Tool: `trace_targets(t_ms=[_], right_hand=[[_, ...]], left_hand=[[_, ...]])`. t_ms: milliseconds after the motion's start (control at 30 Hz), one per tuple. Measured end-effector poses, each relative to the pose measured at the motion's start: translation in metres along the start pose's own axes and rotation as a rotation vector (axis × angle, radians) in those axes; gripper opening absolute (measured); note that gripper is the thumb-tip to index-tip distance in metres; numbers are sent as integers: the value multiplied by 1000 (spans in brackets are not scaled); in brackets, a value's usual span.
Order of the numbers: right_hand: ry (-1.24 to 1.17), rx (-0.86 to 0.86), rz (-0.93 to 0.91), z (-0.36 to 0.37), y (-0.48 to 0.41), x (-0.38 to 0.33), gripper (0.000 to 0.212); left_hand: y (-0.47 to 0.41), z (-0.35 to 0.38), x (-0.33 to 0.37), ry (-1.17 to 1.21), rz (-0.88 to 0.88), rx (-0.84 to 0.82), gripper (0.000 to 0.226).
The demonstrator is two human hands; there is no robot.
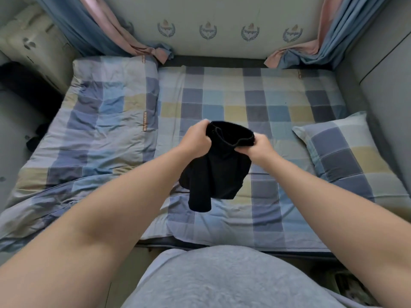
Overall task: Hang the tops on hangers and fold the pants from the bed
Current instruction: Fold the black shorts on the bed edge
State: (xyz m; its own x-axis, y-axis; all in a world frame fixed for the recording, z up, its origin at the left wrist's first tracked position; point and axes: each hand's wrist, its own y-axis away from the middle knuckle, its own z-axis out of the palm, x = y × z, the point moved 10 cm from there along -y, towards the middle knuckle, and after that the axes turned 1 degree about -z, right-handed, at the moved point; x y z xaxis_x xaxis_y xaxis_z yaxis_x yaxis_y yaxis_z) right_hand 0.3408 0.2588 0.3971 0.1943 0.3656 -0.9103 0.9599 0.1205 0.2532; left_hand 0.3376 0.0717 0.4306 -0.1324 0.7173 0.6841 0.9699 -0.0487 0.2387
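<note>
A pair of black pants [219, 172] hangs in the air above the middle of the bed [255, 101]. My left hand [196, 137] grips the waistband at its left side, and my right hand [258, 145] grips it at the right side, so the waist opening gapes between them. The legs dangle in a bunch below, with one leg end reaching lowest toward the near edge of the bed. No hangers or tops are in sight.
A checked quilt [95, 130] lies crumpled over the bed's left half. A matching pillow [347, 150] sits at the right. Blue and pink curtains [111, 34] hang at both back corners. Dark items [33, 138] lie off the bed's left side.
</note>
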Motion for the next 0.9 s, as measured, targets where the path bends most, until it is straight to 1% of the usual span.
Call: trace_targets(t_ms=[100,167,300,400,500,600,700,767,900], right_hand=[[93,115,-123,-20,-20,-34,34],[106,170,-160,-29,-23,-45,30],[103,205,-157,-31,-11,-38,26],[145,198,-113,-22,3,-12,32],[218,206,-70,-6,18,35,25],[318,178,32,25,34,102,33],[382,142,143,61,57,174,38],[431,83,216,93,75,231,39],[500,-125,352,162,124,336,44]], left_hand=[[-18,-22,16,14,21,78,32],[-24,-31,21,26,42,134,34],[-18,-24,20,48,80,154,37],[-9,-1,2,51,64,133,36],[2,37,-34,24,13,104,38],[18,88,-89,8,-95,39,44],[38,144,-148,-42,-185,-41,40],[57,188,-197,-79,-255,-108,38],[113,269,-287,-185,-391,-283,35]])
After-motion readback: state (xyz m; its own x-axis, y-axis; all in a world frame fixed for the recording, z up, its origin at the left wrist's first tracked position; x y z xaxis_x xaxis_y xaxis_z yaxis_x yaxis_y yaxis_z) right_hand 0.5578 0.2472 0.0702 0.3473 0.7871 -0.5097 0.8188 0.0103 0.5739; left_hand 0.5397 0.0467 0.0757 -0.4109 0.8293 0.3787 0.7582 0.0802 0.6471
